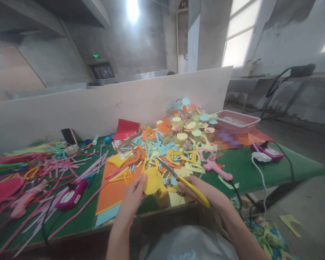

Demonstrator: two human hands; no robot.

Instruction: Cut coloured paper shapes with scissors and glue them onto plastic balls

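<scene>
My left hand (133, 196) pinches a piece of yellow paper (152, 180) near the table's front edge, thumb on top. My right hand (206, 193) grips yellow-handled scissors (178, 176), whose blades point up and left over the paper. Under both hands lies an orange sheet (116, 189) and a litter of coloured paper scraps (173, 151).
Green table (241, 169) with a white board along the back. Pink glue gun (216, 169), pink tray (237, 121), power strip with cables (262, 155) on the right. Heaps of pink strips (29, 177), a magenta device (70, 195) and a phone (69, 136) at left. Plastic cups with paper discs (189, 122) behind.
</scene>
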